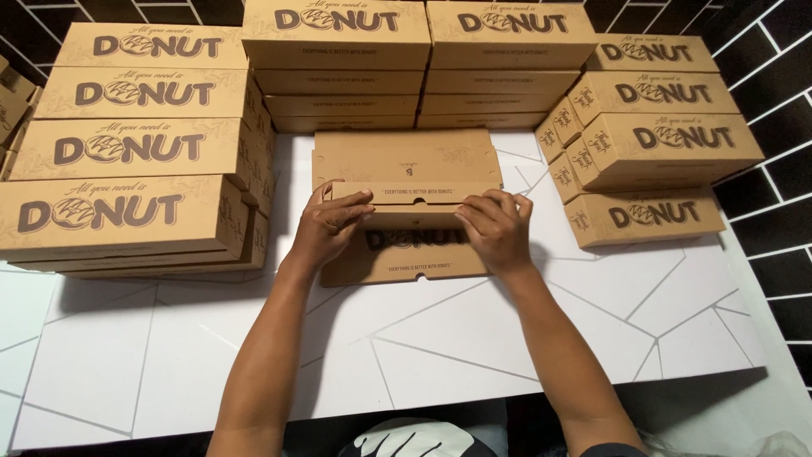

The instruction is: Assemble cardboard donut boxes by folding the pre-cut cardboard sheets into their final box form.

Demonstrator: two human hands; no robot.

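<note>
Your left hand (328,227) and right hand (497,228) rest on the unfolded box (406,173) lying centrally on the table (474,338). Stacked boxes stand to your left (127,152), behind (419,59), and to your right (651,144).

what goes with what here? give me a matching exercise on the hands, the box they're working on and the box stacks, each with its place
1 left hand
2 right hand
3 open flat box
4 tallest stack of closed boxes

a far left of the table
b under both hands, centre
c on the flap's left end
d on the flap's right end

Pairs: 1-c, 2-d, 3-b, 4-a
</note>
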